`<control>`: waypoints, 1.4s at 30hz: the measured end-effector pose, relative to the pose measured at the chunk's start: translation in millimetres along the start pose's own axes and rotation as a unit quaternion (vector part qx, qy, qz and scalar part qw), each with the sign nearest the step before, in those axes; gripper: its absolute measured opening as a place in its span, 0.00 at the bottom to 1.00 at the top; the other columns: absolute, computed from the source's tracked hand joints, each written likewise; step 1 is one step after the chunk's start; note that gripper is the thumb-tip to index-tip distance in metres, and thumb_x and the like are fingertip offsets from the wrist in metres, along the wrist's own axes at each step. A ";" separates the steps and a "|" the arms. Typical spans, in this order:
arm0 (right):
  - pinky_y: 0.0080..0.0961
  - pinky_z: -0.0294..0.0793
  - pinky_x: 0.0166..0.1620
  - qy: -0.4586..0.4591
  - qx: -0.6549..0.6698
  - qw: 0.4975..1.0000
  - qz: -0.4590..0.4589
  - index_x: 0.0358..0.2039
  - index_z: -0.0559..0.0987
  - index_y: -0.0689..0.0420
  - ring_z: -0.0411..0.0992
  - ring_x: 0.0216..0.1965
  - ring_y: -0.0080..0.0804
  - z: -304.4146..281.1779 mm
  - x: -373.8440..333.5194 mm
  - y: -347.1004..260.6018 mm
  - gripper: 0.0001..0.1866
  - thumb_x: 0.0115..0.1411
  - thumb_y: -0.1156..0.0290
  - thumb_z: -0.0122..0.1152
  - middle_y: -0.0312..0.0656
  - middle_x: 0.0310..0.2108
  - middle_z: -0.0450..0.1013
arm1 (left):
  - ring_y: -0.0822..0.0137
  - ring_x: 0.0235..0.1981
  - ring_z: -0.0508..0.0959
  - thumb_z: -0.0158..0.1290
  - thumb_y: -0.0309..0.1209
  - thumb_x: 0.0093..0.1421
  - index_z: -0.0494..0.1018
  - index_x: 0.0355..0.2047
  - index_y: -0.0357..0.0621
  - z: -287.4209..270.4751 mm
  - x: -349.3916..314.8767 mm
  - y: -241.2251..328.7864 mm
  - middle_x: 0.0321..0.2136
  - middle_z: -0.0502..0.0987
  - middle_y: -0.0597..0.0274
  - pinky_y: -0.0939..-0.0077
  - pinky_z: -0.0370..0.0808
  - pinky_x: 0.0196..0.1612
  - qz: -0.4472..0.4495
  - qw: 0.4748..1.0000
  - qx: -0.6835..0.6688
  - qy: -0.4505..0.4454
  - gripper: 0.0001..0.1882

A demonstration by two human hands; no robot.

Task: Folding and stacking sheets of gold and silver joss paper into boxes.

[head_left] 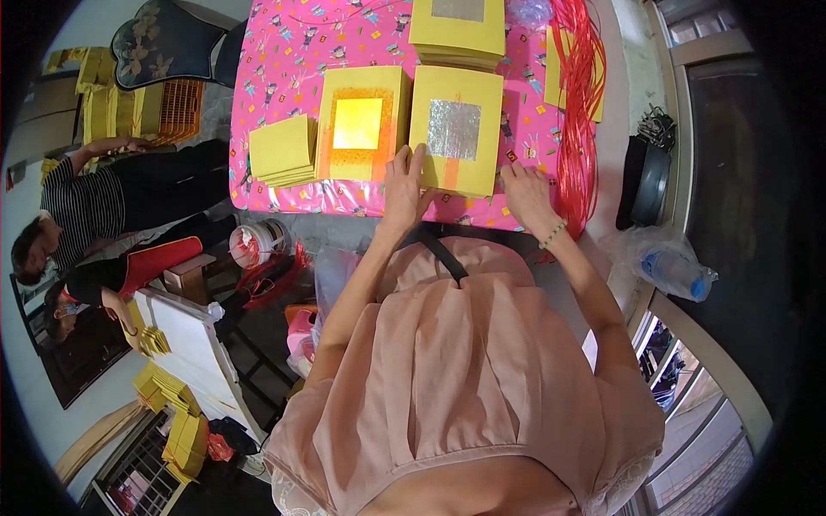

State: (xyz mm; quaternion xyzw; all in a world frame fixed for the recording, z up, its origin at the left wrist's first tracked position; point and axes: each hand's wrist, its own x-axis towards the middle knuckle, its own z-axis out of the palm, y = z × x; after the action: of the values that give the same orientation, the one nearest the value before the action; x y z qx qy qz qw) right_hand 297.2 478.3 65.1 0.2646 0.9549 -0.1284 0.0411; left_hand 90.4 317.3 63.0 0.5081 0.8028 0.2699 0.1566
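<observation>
A tall stack of yellow paper sheets [469, 82] with a silver square on its top sheet lies near the front edge of the table. My left hand [403, 191] rests at its lower left corner, fingers stretched out and slightly apart. To the right of the stack, my right hand [528, 198] lies over the pink tablecloth, fingers extended, apparently holding nothing. Left of my left hand stands another yellow stack [355, 123], topped with a gold square in an orange patch. Beside that sits a lower pile of plain yellow paper [282, 148].
Farther back is another silver-squared stack [456, 39]. Red plastic strands [581, 129] hang over the pink tablecloth's [292, 52] right edge, partly covering yellow sheets. Two people are at the left, one by a white table [191, 340]. A bagged bottle [675, 271] is at right.
</observation>
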 end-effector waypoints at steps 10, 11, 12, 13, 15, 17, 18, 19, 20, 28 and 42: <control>0.40 0.70 0.43 0.058 0.125 0.986 -0.098 0.44 0.74 0.56 0.72 0.42 0.43 -12.8 7.6 -24.1 0.18 0.55 0.64 0.67 0.42 0.38 0.69 | 0.37 0.58 0.65 0.69 0.27 0.46 0.60 0.65 0.38 1.6 0.4 -0.6 0.61 0.61 0.34 0.51 0.66 0.60 0.003 1.000 -0.009 0.000 0.46; 0.40 0.70 0.43 0.060 0.126 0.985 -0.099 0.44 0.74 0.55 0.71 0.42 0.42 -9.7 9.0 -23.3 0.19 0.54 0.63 0.68 0.42 0.38 0.69 | 0.37 0.58 0.65 0.69 0.27 0.46 0.60 0.65 0.38 1.9 1.0 -0.4 0.61 0.61 0.34 0.51 0.66 0.60 0.003 1.000 -0.009 0.000 0.46; 0.40 0.70 0.43 0.059 0.126 0.985 -0.099 0.44 0.74 0.55 0.71 0.42 0.42 -8.3 10.0 -22.7 0.19 0.54 0.63 0.68 0.42 0.38 0.69 | 0.36 0.58 0.65 0.69 0.27 0.46 0.60 0.65 0.38 2.3 0.8 -0.8 0.61 0.61 0.34 0.50 0.66 0.60 0.006 1.000 -0.011 0.002 0.46; 0.39 0.71 0.42 0.061 0.131 0.983 -0.111 0.44 0.74 0.55 0.71 0.41 0.42 -7.3 10.8 -21.6 0.19 0.54 0.64 0.68 0.41 0.37 0.69 | 0.36 0.58 0.65 0.69 0.28 0.47 0.60 0.65 0.37 2.7 0.5 -1.2 0.61 0.61 0.34 0.50 0.66 0.60 0.009 1.000 -0.012 0.005 0.46; 0.39 0.71 0.41 0.063 0.136 0.981 -0.121 0.43 0.75 0.55 0.71 0.41 0.42 -6.4 11.8 -19.1 0.18 0.54 0.64 0.68 0.41 0.36 0.69 | 0.35 0.58 0.64 0.69 0.28 0.47 0.60 0.65 0.36 2.6 -1.3 -0.6 0.61 0.61 0.33 0.49 0.65 0.60 0.016 1.000 -0.013 0.010 0.46; 0.38 0.72 0.39 0.071 0.129 0.978 -0.148 0.40 0.76 0.56 0.71 0.40 0.40 -6.7 12.6 -15.9 0.15 0.54 0.65 0.68 0.40 0.35 0.70 | 0.35 0.58 0.64 0.69 0.28 0.47 0.60 0.65 0.35 2.1 -3.5 1.6 0.61 0.60 0.33 0.48 0.65 0.61 0.023 1.000 -0.015 0.014 0.46; 0.38 0.72 0.39 0.071 0.129 0.978 -0.147 0.40 0.76 0.56 0.71 0.40 0.40 -6.8 13.4 -13.8 0.15 0.54 0.65 0.68 0.40 0.35 0.70 | 0.34 0.59 0.63 0.69 0.28 0.47 0.59 0.65 0.36 1.2 -4.2 3.8 0.61 0.60 0.33 0.48 0.64 0.61 0.032 0.999 -0.008 0.025 0.46; 0.37 0.72 0.38 0.075 0.135 0.975 -0.159 0.38 0.77 0.57 0.71 0.39 0.40 -6.9 14.4 -11.4 0.13 0.54 0.66 0.67 0.40 0.34 0.70 | 0.34 0.59 0.63 0.69 0.28 0.48 0.59 0.66 0.37 0.1 -4.4 5.8 0.61 0.60 0.32 0.47 0.64 0.62 0.041 0.998 -0.002 0.037 0.46; 0.36 0.73 0.37 0.080 0.142 0.972 -0.170 0.35 0.78 0.57 0.71 0.38 0.40 -6.7 15.7 -9.5 0.10 0.55 0.67 0.66 0.40 0.32 0.71 | 0.34 0.59 0.63 0.69 0.28 0.48 0.59 0.66 0.37 -1.4 -4.1 7.2 0.61 0.60 0.32 0.47 0.64 0.62 0.042 0.998 -0.002 0.036 0.46; 0.39 0.74 0.39 0.057 0.196 0.964 -0.171 0.30 0.79 0.57 0.72 0.35 0.42 -13.8 27.0 -0.9 0.08 0.59 0.66 0.62 0.41 0.29 0.70 | 0.48 0.53 0.72 0.65 0.28 0.53 0.77 0.47 0.40 -8.8 4.7 -0.9 0.49 0.76 0.54 0.58 0.72 0.55 0.099 0.993 -0.065 -0.007 0.20; 0.43 0.72 0.37 -0.021 0.282 0.951 -0.129 0.30 0.80 0.61 0.73 0.32 0.48 -15.1 44.2 9.0 0.11 0.61 0.66 0.59 0.46 0.26 0.72 | 0.52 0.46 0.76 0.66 0.30 0.53 0.79 0.42 0.39 -21.8 17.0 -3.3 0.43 0.80 0.56 0.63 0.76 0.49 0.074 0.992 -0.085 -0.050 0.16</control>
State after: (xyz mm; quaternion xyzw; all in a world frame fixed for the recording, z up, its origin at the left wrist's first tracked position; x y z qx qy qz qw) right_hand 263.8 511.5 71.1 0.1375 0.9047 -0.4021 -0.0318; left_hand 69.1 325.6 79.0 0.5638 0.7285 0.3222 0.2182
